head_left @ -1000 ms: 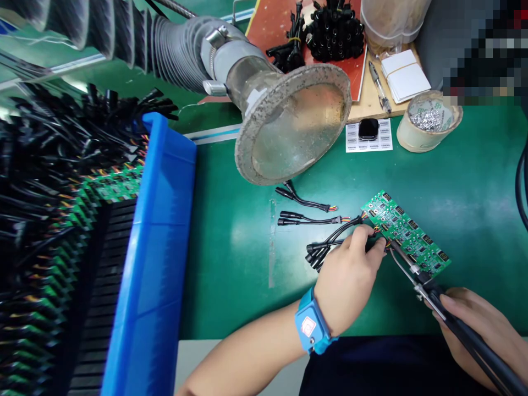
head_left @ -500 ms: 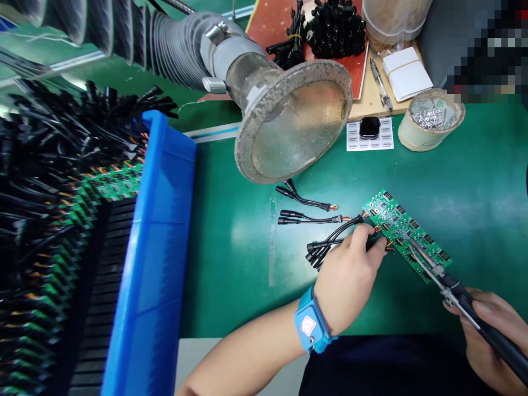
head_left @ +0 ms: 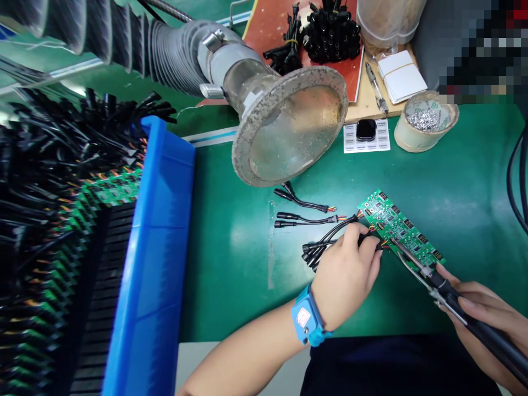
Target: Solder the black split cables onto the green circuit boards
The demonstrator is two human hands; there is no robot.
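A green circuit board (head_left: 406,228) with several two-digit displays lies slantwise on the green mat. My left hand (head_left: 344,269), with a blue wrist strap (head_left: 307,319), pinches a black cable (head_left: 365,237) whose coloured wire ends meet the board's near edge. Other black cables (head_left: 319,250) run from that edge beneath my fingers. My right hand (head_left: 482,308) grips a soldering iron (head_left: 443,289) with a thin metal feed tube alongside. The iron's tip is over the board's near edge, close to the wires; exact contact is too small to tell. Two loose cables (head_left: 307,220) lie to the left.
A fume extractor hood (head_left: 295,129) hangs over the mat. At left stands a blue bin (head_left: 165,220) of wired boards. Toward the back are a tape roll holding metal bits (head_left: 424,124), a smartwatch (head_left: 366,130), a pen (head_left: 376,88) and cable bundles (head_left: 332,33).
The soldering iron has moved left and down, its tip going from mid-board to the near edge by the wires. My right fingers now reach the board's right end. The view has shifted slightly.
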